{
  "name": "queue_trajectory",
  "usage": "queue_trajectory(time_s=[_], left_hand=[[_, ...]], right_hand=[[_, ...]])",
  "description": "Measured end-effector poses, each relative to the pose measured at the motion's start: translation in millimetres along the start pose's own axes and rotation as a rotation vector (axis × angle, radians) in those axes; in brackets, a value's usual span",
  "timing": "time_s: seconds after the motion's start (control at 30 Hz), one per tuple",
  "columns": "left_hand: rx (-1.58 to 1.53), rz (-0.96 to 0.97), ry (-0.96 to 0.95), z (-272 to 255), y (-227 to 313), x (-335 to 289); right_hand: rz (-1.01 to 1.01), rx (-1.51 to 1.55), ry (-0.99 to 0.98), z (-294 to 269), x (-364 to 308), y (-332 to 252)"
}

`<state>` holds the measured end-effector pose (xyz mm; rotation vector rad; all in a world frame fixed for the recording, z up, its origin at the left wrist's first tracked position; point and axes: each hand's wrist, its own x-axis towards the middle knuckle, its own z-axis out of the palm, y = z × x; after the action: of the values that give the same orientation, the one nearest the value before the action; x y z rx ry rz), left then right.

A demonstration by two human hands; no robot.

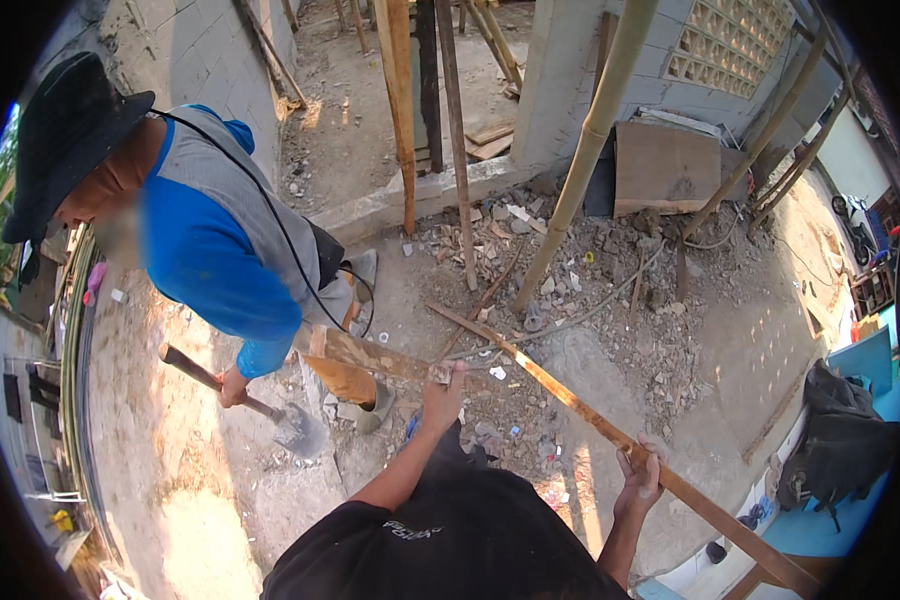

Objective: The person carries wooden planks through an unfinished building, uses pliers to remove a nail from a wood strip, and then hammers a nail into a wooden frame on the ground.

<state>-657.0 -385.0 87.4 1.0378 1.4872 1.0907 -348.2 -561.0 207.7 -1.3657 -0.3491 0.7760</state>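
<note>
My left hand (442, 400) is closed on the near end of a short, wide wooden board (375, 355), which reaches left toward the co-worker's legs. My right hand (642, 480) grips a long, narrow wooden batten (570, 400) from below. The batten slants from the rubble at the middle down to the lower right, past my forearm. On the left a co-worker (220, 240) in a blue and grey top and black hat bends forward. The co-worker's hand holds a wooden-handled tool with a flat grey blade (300, 432) above the concrete.
Bamboo poles (580, 170) and timber props (398, 120) stand upright ahead. Broken rubble (610, 260) covers the ground around them. A brown panel (667, 165) leans by the block wall. On the right a black bag (838, 430) lies over a blue surface.
</note>
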Motion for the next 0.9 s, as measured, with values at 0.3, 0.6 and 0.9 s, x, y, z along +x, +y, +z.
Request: queue_trajectory(time_s=[0.3,0.6,0.9], left_hand=[[-0.021,-0.118,0.264,-22,11,71],[-0.138,-0.174,0.407,-76,65,202],[-0.513,-0.271,0.146,-155,161,389]], right_hand=[[0.106,0.191,-0.329,101,47,15],[0.046,0.316,-0.713,332,68,14],[0.034,0.289,-0.977,541,83,46]])
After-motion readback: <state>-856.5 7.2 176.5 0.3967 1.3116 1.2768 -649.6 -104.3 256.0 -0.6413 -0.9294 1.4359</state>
